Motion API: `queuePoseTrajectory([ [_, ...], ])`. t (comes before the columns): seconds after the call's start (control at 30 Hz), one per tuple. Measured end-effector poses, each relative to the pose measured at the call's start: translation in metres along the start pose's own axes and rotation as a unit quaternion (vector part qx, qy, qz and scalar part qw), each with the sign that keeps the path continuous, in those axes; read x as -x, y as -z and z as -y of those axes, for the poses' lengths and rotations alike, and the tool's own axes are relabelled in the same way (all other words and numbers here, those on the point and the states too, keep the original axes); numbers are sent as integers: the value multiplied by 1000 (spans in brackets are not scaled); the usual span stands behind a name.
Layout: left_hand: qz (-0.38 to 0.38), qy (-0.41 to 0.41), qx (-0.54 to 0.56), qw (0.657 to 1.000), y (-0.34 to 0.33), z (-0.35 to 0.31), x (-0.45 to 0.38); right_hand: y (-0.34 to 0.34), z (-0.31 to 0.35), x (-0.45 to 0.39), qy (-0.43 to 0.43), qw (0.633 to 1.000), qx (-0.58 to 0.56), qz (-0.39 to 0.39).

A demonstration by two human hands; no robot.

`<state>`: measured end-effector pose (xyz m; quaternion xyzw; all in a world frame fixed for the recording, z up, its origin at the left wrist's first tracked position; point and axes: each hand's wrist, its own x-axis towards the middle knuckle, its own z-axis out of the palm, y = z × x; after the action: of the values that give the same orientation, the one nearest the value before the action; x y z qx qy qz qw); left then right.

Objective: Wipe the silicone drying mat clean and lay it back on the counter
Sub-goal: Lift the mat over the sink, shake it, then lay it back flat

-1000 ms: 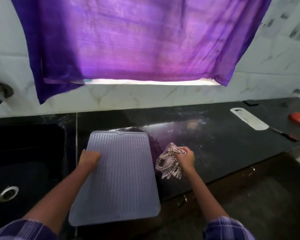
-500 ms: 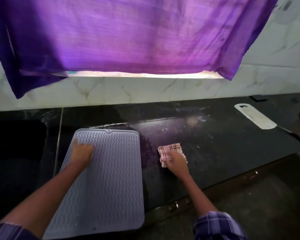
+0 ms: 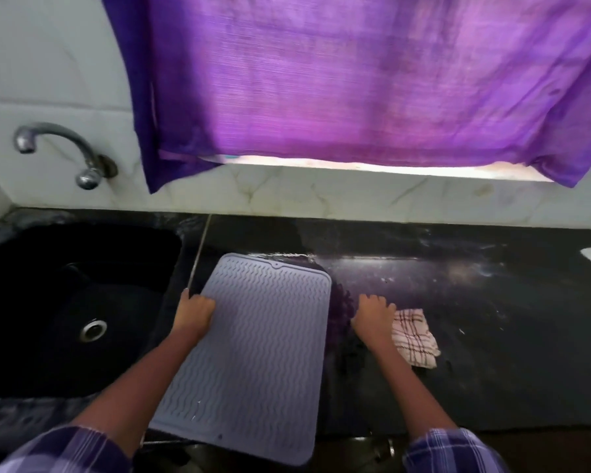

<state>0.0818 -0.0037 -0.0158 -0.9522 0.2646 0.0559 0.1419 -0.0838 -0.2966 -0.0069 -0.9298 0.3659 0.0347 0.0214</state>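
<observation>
Left hand on the mat, right hand beside the cloth, mat lying on the counter by the sink.

Right of the black sink [image 3: 31, 302], the grey ribbed silicone drying mat [image 3: 263, 353] lies flat on the dark stone counter [image 3: 475, 319], long axis running away from the person, notched end toward the wall, near end overhanging the edge. The left hand [image 3: 195, 310] presses its left edge, fingers flat. The right hand [image 3: 372, 314] rests open, apparently touching the checked cloth [image 3: 415, 336]; it is nearer the cloth, the mat lying to its left.

Purple curtain [image 3: 355, 80], chrome tap [image 3: 58, 148], black sink [image 3: 65, 302], drain [image 3: 93, 330].
</observation>
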Motion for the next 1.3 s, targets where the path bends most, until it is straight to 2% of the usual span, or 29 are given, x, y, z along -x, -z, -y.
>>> queuePoseTrajectory([
  [0.17,-3,18,8,1000,3,17,-22,-7,47,-18,20,993,-116,19],
  [0.33,-13,-4,36,999,16,22,-74,-13,71,-54,21,991,-125,33],
  [0.47,31,-27,104,994,19,17,-127,-17,83,-88,-1,993,-113,42],
  [0.67,9,-7,68,998,23,10,-182,-21,88,-120,-42,993,-111,0],
  [0.77,13,11,88,996,32,17,-188,-11,90,-119,-38,990,-134,-38],
  [0.97,-68,52,156,984,68,54,-156,38,111,-108,0,970,-202,-133],
  [1.07,-138,86,215,963,95,80,-132,77,118,-102,17,959,-235,-156],
  [1.2,-198,118,247,941,126,113,-102,124,136,-92,106,933,-310,-147],
  [1.3,-237,183,262,918,142,156,-71,161,180,-79,174,901,-356,-179],
])
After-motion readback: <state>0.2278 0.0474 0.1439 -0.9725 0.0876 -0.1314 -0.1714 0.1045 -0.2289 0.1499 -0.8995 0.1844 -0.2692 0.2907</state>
